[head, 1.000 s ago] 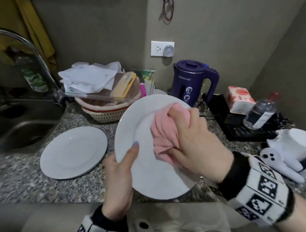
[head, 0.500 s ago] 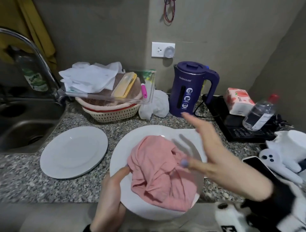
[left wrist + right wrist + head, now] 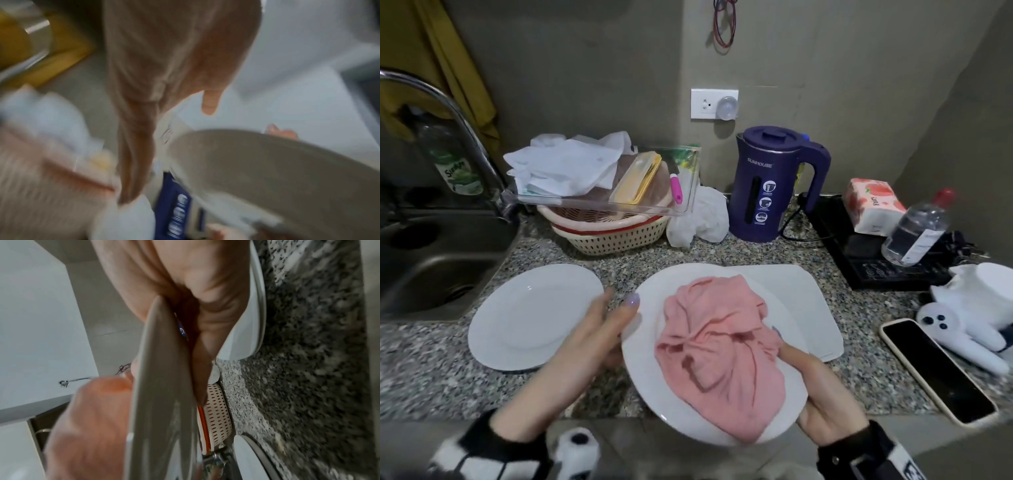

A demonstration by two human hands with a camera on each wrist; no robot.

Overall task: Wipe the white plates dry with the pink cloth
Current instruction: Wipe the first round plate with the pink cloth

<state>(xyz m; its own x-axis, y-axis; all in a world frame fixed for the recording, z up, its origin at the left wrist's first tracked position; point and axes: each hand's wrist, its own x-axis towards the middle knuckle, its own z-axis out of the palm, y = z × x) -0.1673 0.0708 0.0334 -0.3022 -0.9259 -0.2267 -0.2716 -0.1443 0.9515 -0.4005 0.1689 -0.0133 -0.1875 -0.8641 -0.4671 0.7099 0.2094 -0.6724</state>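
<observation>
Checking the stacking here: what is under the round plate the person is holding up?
Under the held plate lies a white rectangular plate on the granite counter; only its right part shows. The right hand grips the held plate's rim, its fingers hidden beneath. The pink cloth lies on top.

Head cam overhead; wrist cams close.

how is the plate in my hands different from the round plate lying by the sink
The held plate is up off the counter, tilted, gripped by the right hand; the plate by the sink lies flat on the granite, untouched. The held one carries the pink cloth; the other is bare. Both are round, plain and white.
</observation>
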